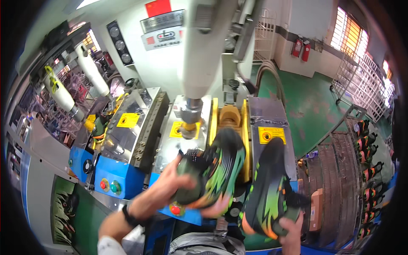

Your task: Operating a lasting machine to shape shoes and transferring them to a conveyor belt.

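My left hand (172, 180) is closed round the heel end of a black, green and orange sports shoe (223, 168). Its toe points away from me, in front of the yellow side jaws (213, 121) of a machine. Blurred fingers show along the shoe's lower edge. On the right, my right hand (291, 229) grips the heel of a matching shoe (267, 197), with its dark toe also pointing away, over the machine's right side. Both shoes are slightly smeared by motion. A thick white cylinder (202, 51) with a metal tip hangs just above and left of the first shoe.
To the left, another station holds a shoe (99, 129) under two white cylinders. Red and green buttons (109, 185) sit on its blue front, and a red button (175, 210) is near my left wrist. At right stands a rack (340, 182) with several shoes; a wire cart (361, 85) is behind.
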A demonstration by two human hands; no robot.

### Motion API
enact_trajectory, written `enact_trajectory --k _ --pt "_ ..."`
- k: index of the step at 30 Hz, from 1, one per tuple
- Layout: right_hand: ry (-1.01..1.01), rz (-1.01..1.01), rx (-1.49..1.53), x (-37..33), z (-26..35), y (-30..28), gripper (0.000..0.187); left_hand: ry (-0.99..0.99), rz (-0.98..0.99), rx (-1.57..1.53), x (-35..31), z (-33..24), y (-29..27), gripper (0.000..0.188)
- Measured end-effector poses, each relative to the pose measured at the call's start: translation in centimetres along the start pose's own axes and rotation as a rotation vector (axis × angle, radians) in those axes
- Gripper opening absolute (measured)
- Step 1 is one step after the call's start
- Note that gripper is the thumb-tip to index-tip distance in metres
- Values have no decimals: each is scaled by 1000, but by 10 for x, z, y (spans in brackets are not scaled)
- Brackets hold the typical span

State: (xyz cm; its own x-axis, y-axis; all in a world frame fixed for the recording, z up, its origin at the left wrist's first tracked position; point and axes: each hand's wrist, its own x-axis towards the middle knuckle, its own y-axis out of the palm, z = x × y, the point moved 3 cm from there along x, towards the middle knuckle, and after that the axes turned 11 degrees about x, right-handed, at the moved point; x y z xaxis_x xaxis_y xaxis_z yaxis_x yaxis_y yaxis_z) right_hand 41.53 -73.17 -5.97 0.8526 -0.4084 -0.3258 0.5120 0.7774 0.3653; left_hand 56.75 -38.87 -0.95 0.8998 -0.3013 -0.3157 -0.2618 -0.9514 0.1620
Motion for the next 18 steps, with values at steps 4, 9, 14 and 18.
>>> enact_trajectory --k 4,9,14,18 --pt "372 324 -40 84 38 119 46 29 -215 -392 -147 38 -34 79" --pt "285 292 -316 212 -9 241 29 53 -767 -139 -250 100 -64 70" --pt "115 204 -667 252 -43 252 33 -149 -957 -297 -276 180 -84 67" --pt "-63 201 -777 229 -24 258 35 -236 -956 -308 -260 195 -93 65"
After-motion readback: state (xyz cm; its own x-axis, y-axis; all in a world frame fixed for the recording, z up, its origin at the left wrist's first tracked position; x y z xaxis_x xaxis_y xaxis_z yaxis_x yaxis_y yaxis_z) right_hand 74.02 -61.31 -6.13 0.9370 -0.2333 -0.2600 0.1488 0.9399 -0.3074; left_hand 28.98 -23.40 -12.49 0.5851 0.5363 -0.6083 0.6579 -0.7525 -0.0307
